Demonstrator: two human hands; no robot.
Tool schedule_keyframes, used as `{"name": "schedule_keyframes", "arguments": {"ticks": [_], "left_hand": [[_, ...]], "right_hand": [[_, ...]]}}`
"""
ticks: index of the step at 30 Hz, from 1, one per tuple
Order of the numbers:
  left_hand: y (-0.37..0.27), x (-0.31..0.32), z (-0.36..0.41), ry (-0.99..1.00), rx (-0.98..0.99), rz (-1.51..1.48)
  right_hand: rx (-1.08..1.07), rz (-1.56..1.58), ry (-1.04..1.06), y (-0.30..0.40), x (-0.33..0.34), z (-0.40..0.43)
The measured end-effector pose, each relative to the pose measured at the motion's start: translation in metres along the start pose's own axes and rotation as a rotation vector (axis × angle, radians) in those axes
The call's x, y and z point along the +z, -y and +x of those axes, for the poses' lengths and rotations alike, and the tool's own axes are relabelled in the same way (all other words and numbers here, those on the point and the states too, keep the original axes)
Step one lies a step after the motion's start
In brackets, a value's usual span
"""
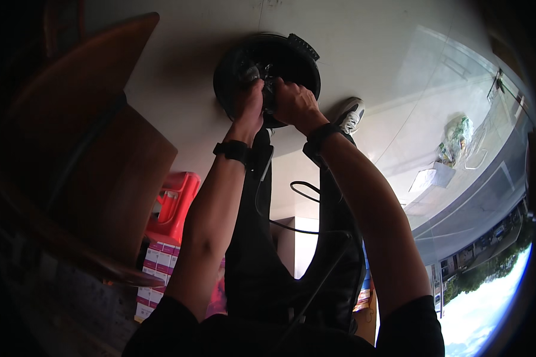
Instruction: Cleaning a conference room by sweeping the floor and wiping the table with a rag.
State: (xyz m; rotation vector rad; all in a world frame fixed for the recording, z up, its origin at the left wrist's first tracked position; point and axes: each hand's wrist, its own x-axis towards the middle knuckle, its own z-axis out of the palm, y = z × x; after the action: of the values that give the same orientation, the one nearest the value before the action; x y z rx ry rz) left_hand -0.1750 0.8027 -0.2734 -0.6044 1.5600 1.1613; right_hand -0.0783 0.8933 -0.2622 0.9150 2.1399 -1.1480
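Both hands are over a round black bin that stands on the floor before my feet. My left hand has its fingers closed around crumpled dark plastic with shiny highlights. Just to the right, my right hand grips the same plastic with its fingers curled. Whether the plastic is a bag or a bottle cannot be told in the shade. A clear glint shows beyond the left fingertips. Deep shadow hides most of the bin's inside. At the far right of its rim is a black ribbed piece.
Brown wooden furniture rises on the left. Below it are a red plastic stool and stacked printed boxes. A black cable crosses my legs. Clear plastic wrapping and an open carton lie at right.
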Motion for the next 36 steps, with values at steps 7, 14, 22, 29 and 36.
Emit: {"name": "schedule_keyframes", "arguments": {"ticks": [7, 14, 22, 29, 36], "left_hand": [[-0.021, 0.004, -0.023, 0.016, 0.143, 0.341], [-0.013, -0.030, -0.011, 0.176, 0.033, 0.082], [-0.010, 0.002, -0.022, -0.023, -0.254, -0.017], [0.012, 0.011, 0.007, -0.183, -0.099, -0.176], [-0.006, 0.018, -0.004, -0.072, 0.325, 0.207]], "right_hand": [[0.015, 0.063, 0.421, 0.007, -0.028, 0.002], [0.066, 0.202, 0.089, 0.029, -0.012, -0.018], [-0.179, -0.205, -0.264, 0.000, 0.018, -0.032], [-0.043, 0.031, -0.093, -0.014, 0.008, 0.009], [0.095, 0.530, 0.125, -0.011, -0.001, 0.001]]}}
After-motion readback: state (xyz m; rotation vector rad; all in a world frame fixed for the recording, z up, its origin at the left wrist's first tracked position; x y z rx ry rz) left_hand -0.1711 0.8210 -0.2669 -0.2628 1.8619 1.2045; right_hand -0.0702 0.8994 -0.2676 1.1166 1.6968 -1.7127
